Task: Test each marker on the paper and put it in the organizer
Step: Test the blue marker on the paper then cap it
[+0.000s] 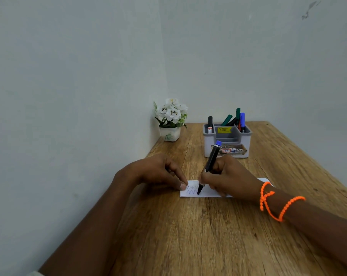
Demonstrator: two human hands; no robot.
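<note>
1. The marker [210, 163], black-bodied with a blue end cap, tilts with its tip on the white paper [208, 191] beside blue and dark zigzag lines.
2. The right hand [231, 179] has its grip pinched round the marker's lower barrel; an orange bead bracelet [276, 204] circles that wrist.
3. The left hand [154, 173] presses straight fingertips on the paper's left end.
4. The grey organizer [227, 143] behind holds several markers.
5. The wooden tabletop [188, 236] meets pale walls; a potted white flower [171, 118] sits in the corner.
</note>
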